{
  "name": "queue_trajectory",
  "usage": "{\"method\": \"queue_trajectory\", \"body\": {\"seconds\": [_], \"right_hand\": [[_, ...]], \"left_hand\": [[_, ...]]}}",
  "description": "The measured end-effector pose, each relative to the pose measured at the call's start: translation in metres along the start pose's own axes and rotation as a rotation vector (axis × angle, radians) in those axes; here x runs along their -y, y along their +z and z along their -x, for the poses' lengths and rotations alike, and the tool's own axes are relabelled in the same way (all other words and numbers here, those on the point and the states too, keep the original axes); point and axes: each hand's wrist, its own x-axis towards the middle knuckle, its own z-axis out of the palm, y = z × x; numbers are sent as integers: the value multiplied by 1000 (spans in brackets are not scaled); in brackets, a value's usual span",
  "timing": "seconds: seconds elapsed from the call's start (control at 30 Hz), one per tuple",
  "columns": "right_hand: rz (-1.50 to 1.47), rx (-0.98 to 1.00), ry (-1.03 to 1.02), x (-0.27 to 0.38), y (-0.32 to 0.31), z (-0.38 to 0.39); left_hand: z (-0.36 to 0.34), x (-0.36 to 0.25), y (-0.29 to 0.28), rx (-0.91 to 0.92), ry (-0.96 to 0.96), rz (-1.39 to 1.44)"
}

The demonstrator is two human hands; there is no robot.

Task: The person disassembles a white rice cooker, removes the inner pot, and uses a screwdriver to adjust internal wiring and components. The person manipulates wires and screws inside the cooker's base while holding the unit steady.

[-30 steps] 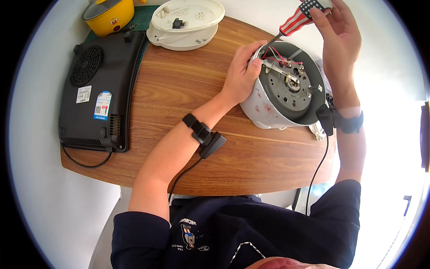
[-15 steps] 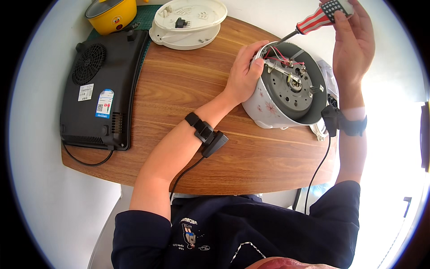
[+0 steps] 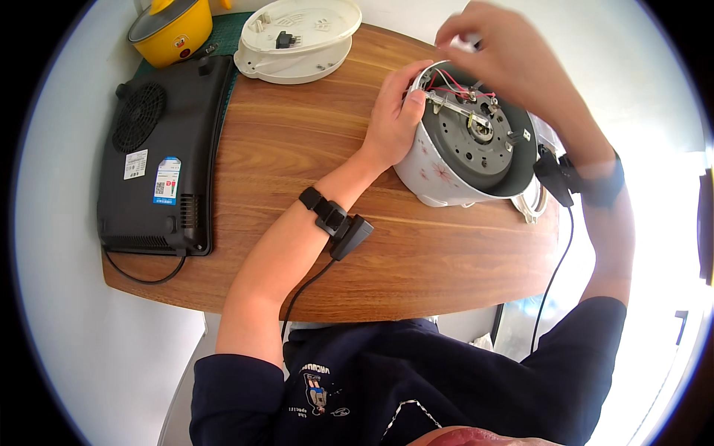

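The rice cooker body (image 3: 454,175) lies tipped on its side at the upper right of the frame, on the round wooden desk (image 3: 312,193). Its opened underside faces up and toward the camera, showing a grey plate, a metal hub in the middle and red wires near the upper rim. Its axis, base to mouth, runs from the upper left of the exposed face down and away to the lower right, so the mouth points away toward the desk's right edge.

The left hand (image 3: 394,111) is pressed against the cooker's left wall, fingers curled over the rim and thumb on the white floral shell, steadying it. The right hand (image 3: 506,59) hovers over the top of the opened base, fingers bent downward near the red wires; it is blurred, and I cannot tell whether it holds anything.

This looks like work on the internals through the bottom: one hand braces while the other reaches into the wiring. The next move would call for a firm brace from the left, so the round shell does not roll, and a fine touch at the wires.

At upper left lie a black induction cooktop (image 3: 160,156), a small yellow pot (image 3: 167,30) and a white round cover (image 3: 297,37).
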Motion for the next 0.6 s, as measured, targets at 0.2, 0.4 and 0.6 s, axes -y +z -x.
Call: {"method": "queue_trajectory", "body": {"seconds": [0.2, 0.4, 0.6], "right_hand": [[43, 346, 289, 8, 22, -12], [99, 316, 238, 8, 27, -11], [131, 177, 205, 5, 44, 4]], "left_hand": [[0, -3, 2, -4, -4, 13], [1, -9, -1, -11, -13, -72], [1, -15, -2, -8, -20, -98]]}}
